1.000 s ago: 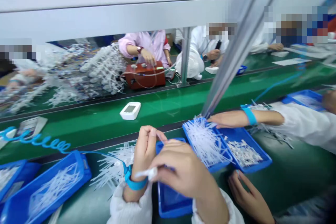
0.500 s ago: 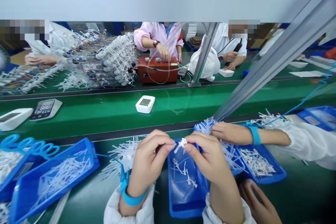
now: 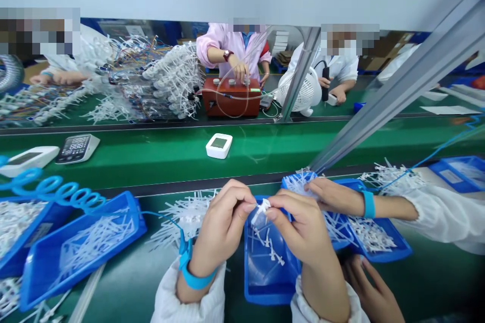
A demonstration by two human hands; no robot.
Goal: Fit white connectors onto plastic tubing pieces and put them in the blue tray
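Over a blue tray (image 3: 273, 295), my left hand (image 3: 225, 224) and my right hand (image 3: 303, 224) meet at a small white plastic part (image 3: 263, 206). The right thumb and fingers pinch this part. My left thumb and forefinger are pressed together at its left side; whatever they hold is too small to make out. Several small white pieces (image 3: 271, 250) lie in the tray below. A blue wrist strap with a cord is around my left wrist. Left of my left hand is a pile of thin translucent tubes (image 3: 189, 217).
A co-worker's hand (image 3: 341, 197) reaches into trays at the right, another hand (image 3: 373, 282) beneath. Blue trays (image 3: 28, 277) stand left. White monitors (image 3: 219, 146) sit on the green belt (image 3: 170, 161). A metal post (image 3: 364, 111) slants at right.
The view has shifted slightly, moving the monitors right and up in the picture. My hands remain together at the white part. The co-worker's reaching hand has moved slightly right.
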